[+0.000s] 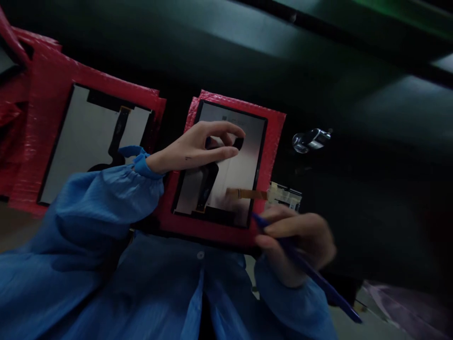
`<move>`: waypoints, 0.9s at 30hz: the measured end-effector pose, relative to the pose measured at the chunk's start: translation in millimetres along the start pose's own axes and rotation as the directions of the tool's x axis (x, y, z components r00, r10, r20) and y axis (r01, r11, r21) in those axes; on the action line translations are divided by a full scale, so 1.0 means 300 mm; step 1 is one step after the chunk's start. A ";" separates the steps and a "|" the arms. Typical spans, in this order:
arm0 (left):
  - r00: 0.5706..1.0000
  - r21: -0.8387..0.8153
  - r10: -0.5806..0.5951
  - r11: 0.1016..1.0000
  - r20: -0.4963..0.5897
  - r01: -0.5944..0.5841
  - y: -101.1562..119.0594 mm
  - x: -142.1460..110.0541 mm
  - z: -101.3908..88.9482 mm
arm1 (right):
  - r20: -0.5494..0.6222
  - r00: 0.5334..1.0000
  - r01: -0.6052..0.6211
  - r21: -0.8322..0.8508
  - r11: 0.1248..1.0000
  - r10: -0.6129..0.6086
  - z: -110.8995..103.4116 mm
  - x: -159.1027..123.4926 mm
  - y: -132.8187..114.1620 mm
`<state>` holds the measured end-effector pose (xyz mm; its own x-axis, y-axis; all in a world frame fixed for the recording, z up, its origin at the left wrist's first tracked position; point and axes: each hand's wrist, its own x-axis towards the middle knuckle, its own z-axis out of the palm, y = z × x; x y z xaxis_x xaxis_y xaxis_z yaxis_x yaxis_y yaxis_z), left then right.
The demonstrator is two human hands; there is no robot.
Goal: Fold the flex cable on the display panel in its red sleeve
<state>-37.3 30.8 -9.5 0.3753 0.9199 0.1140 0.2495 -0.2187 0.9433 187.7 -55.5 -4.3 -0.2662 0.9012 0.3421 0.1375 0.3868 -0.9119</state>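
The flat rectangular panel (244, 165) lies on a red bubble-wrap sheet (274, 137) on the dark desk (371, 189), its long axis running away from the person. The left hand (198, 146) pinches a black ribbon cable (238, 141) above it. The right hand (300, 243), blurred, holds a thin blue tool (318, 278) at the panel's near corner.

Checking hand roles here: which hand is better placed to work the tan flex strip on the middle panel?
Likely the right hand: it holds the blue tool beside the strip. The left hand rests higher on the panel.
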 end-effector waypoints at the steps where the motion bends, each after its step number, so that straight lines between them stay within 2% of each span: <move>1: 0.999 -0.055 -0.037 0.998 0.017 0.038 0.009 -0.002 0.000 | -0.068 0.997 0.045 -0.019 0.999 -0.046 -0.030 0.012 -0.001; 3: 0.991 -0.176 -0.131 0.975 0.032 0.134 0.027 -0.008 0.003 | -0.168 0.983 0.056 -0.101 0.993 -0.073 -0.083 0.049 0.008; 4: 0.983 -0.243 -0.178 0.953 0.043 0.183 0.036 -0.011 0.005 | -0.130 0.991 0.009 -0.149 0.989 -0.029 -0.103 0.071 0.019; 6: 0.964 -0.366 -0.248 0.892 0.092 0.265 0.049 -0.016 0.010 | 0.066 0.994 -0.074 -0.216 0.974 0.090 -0.130 0.117 0.047; 7: 0.956 -0.408 -0.266 0.864 0.128 0.295 0.055 -0.017 0.011 | 0.191 0.971 -0.101 -0.227 0.969 0.146 -0.137 0.139 0.063; 9: 0.943 -0.460 -0.274 0.823 0.191 0.332 0.062 -0.015 0.009 | 0.406 0.888 -0.149 -0.194 0.970 0.217 -0.141 0.178 0.092; 11: 0.931 -0.517 -0.262 0.777 0.253 0.359 0.070 -0.008 0.002 | 0.521 0.822 -0.204 -0.107 0.973 0.230 -0.138 0.208 0.114; 13: 0.912 -0.564 -0.253 0.722 0.323 0.400 0.084 0.003 -0.005 | 0.571 0.795 -0.258 0.012 0.966 0.205 -0.134 0.229 0.127; 16: 0.874 -0.589 -0.296 0.651 0.384 0.479 0.115 0.018 -0.004 | 0.541 0.822 -0.300 0.150 0.942 0.176 -0.126 0.246 0.137; 20: 0.847 -0.611 -0.374 0.587 0.378 0.532 0.142 0.013 0.025 | 0.411 0.892 -0.300 0.225 0.927 0.189 -0.114 0.245 0.146; 21: 0.850 -0.599 -0.396 0.604 0.347 0.525 0.141 0.008 0.035 | 0.379 0.905 -0.298 0.242 0.923 0.193 -0.111 0.242 0.148; 23: 0.879 -0.535 -0.420 0.700 0.227 0.473 0.133 -0.004 0.056 | 0.312 0.930 -0.284 0.271 0.920 0.195 -0.106 0.234 0.155; 25: 0.915 -0.404 -0.394 0.825 0.087 0.394 0.123 -0.014 0.077 | 0.249 0.949 -0.262 0.276 0.925 0.194 -0.103 0.225 0.160; 27: 0.940 -0.255 -0.342 0.909 -0.002 0.330 0.115 -0.020 0.098 | 0.190 0.963 -0.239 0.256 0.937 0.193 -0.102 0.220 0.162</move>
<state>-4.8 8.1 13.3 0.2655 0.9398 -0.2150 0.1230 0.1882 0.9744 206.2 28.7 -19.2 -0.4105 0.9052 0.1099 -0.0517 0.0973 -0.9939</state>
